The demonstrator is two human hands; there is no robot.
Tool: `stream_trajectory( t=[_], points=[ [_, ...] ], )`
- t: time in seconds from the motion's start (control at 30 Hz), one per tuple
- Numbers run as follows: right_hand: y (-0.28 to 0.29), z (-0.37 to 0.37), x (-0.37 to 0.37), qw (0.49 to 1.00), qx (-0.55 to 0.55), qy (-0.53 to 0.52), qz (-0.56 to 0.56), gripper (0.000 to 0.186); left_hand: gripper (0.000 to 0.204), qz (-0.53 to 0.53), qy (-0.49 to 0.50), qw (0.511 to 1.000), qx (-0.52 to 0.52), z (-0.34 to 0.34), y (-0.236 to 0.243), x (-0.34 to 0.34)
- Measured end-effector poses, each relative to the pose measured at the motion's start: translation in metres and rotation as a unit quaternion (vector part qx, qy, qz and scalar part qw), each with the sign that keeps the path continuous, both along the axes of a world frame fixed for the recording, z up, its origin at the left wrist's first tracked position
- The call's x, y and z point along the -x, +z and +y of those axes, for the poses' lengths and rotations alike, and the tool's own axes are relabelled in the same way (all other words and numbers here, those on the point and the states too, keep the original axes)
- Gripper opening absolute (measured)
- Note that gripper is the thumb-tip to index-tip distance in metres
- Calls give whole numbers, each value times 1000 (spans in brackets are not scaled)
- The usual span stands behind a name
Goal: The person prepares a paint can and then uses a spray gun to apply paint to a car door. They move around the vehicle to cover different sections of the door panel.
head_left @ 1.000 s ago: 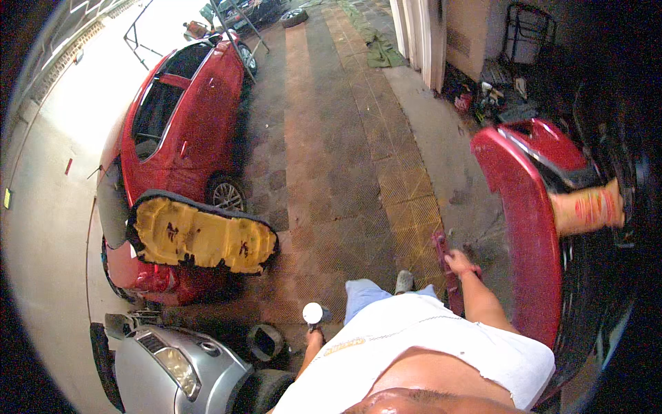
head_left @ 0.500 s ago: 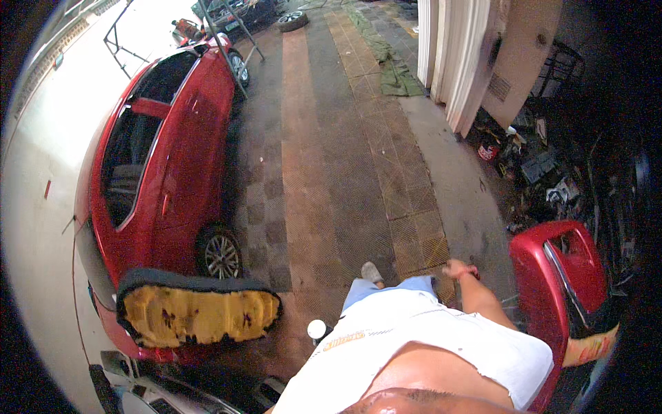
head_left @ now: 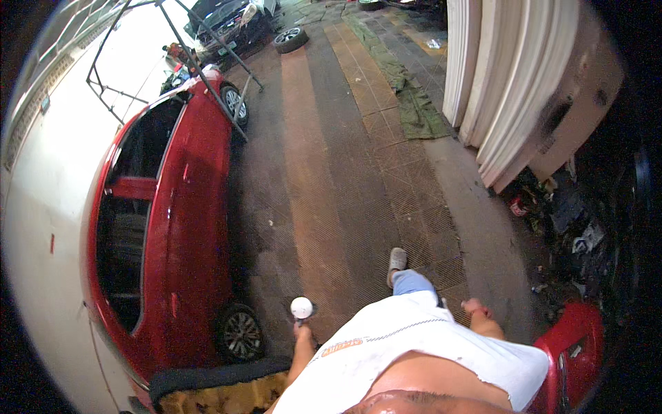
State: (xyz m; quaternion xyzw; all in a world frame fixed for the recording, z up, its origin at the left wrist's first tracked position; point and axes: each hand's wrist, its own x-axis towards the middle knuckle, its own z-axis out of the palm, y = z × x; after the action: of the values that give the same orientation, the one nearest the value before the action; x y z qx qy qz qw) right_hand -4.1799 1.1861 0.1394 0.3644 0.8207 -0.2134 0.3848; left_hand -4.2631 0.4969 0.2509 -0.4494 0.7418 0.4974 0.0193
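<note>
Left hand grip pinching small white round-headed tool; right hand curled, empty (beside glossy red car).

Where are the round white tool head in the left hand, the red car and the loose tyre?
Round white tool head (head_left: 301, 307), head view, on its disc face.
Red car (head_left: 186, 234), head view, on its side panel.
Loose black tyre (head_left: 289, 39), head view, on its tread.

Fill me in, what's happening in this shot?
A person in a white shirt is walking on a brick driveway beside a red car. The left hand holds a tool with a round white head at their side. The right hand looks loosely closed and empty, near a red body panel. White panels lean on the right.
</note>
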Motion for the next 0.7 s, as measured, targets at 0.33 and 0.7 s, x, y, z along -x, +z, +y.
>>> stream_trajectory(
  t=[0.33,0.7],
  points=[
    [195,-4,588,935,95,14,342,47,28,-213,45,971,-103,100,53,257],
    [153,2,831,990,89,105,40,54,23,-258,-26,965,-49,123,26,648]
  ],
)
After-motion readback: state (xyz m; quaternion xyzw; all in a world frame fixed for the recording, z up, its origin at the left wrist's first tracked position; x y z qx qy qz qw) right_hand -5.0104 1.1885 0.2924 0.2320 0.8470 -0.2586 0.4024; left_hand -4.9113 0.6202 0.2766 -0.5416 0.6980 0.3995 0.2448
